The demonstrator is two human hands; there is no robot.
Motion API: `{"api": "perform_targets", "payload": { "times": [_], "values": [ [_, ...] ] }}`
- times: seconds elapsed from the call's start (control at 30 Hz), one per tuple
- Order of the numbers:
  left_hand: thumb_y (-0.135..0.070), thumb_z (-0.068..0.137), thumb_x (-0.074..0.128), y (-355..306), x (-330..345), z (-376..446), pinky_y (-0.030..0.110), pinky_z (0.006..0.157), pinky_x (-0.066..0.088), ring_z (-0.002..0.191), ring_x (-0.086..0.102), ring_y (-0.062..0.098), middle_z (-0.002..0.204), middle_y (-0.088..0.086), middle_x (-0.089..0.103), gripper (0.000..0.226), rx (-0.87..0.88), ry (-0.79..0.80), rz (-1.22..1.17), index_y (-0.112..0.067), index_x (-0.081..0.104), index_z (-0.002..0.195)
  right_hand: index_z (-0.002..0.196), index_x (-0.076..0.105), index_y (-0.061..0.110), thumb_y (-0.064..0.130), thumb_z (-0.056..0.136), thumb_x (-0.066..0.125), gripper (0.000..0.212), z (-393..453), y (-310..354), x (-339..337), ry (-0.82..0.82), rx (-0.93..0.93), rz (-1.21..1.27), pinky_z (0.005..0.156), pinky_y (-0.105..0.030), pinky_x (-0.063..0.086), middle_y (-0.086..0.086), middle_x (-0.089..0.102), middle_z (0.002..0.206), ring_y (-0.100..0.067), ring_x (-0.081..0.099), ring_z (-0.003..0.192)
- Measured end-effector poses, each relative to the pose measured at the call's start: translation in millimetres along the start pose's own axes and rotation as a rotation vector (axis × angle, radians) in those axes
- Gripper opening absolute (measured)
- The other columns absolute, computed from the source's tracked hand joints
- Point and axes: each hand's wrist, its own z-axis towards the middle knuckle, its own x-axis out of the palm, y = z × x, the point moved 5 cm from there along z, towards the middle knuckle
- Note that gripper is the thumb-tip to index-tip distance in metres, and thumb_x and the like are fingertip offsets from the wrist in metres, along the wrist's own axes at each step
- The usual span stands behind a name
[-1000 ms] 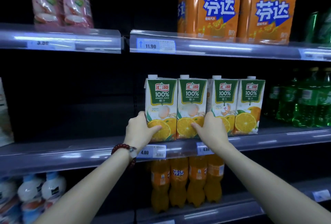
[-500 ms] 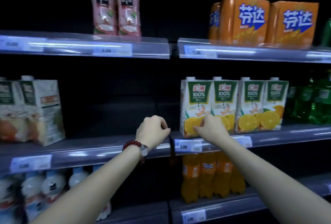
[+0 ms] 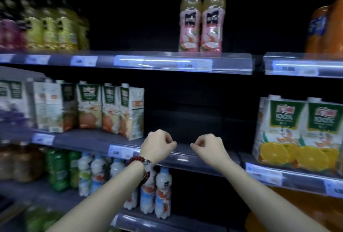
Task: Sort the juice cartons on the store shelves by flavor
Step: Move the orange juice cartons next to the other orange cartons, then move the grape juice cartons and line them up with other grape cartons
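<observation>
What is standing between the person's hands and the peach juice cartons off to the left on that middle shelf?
Nothing visible. The left hand and right hand, both loosely curled and holding nothing, hover before a bare stretch of the middle shelf. The nearest peach carton stands just left of the left hand, with only open shelf between.

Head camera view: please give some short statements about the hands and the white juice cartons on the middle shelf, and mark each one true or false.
1. Both hands are empty. True: the left hand and right hand are loosely curled and hold nothing.
2. The white orange-picture juice cartons stand at the right. True.
3. The left hand touches the white peach-picture juice cartons. False: it is apart from them.
4. The red bead bracelet is on the right wrist. False: left wrist.
</observation>
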Motion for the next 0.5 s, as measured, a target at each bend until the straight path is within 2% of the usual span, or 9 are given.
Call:
{"api": "perform_targets", "payload": {
  "times": [0.2, 0.37, 0.5],
  "values": [
    [-0.035, 0.085, 0.064, 59.1, -38.3, -17.8, 0.029, 0.069, 0.052, 0.083, 0.068, 0.019, 0.076, 0.003, 0.070, 0.020, -0.091, -0.049, 0.085, -0.019, 0.073, 0.076, 0.073, 0.072, 0.010, 0.025, 0.087, 0.064, 0.022, 3.1, 47.1, 64.5, 0.129, -0.120, 0.071, 0.071, -0.031, 0.053, -0.011, 0.074, 0.074, -0.025, 0.069, 0.075],
    [-0.034, 0.085, 0.064, 102.3, -67.0, -23.5, 0.035, 0.073, 0.056, 0.083, 0.068, 0.020, 0.082, 0.005, 0.073, 0.023, -0.141, -0.103, 0.092, -0.015, 0.075, 0.078, 0.070, 0.071, 0.007, 0.022, 0.085, 0.064, 0.023, 7.4, 80.5, 101.0, 0.167, -0.172, 0.075, 0.069, -0.032, 0.053, -0.012, 0.073, 0.070, -0.025, 0.069, 0.073],
    [-0.033, 0.083, 0.064, 137.8, -89.0, -20.4, 0.033, 0.071, 0.056, 0.082, 0.067, 0.020, 0.083, 0.007, 0.074, 0.024, -0.150, -0.107, 0.107, -0.013, 0.076, 0.078, 0.068, 0.070, 0.008, 0.019, 0.085, 0.062, 0.021, 14.4, 114.4, 128.3, 0.186, -0.184, 0.111, 0.077, -0.038, 0.055, -0.015, 0.074, 0.075, -0.031, 0.069, 0.080]
  ]
}}
